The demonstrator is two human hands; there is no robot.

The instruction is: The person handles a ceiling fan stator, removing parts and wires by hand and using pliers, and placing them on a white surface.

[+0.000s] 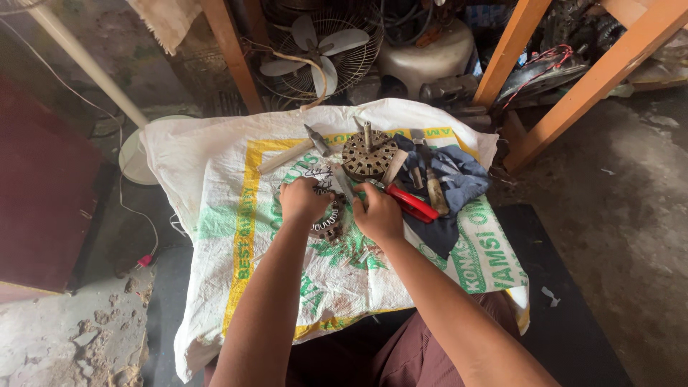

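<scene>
Left hand (304, 201) pins the round wound stator (328, 221) down on the sack-covered surface (215, 215), steadying it while the right hand (378, 215) grips what looks like a thin metal tool (344, 183) against it.

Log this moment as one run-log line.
left hand: gripping round wire-wound metal stator ring | right hand: holding thin metal tool against it | surface: white woven plastic sack | nearby: red-handled pliers
</scene>
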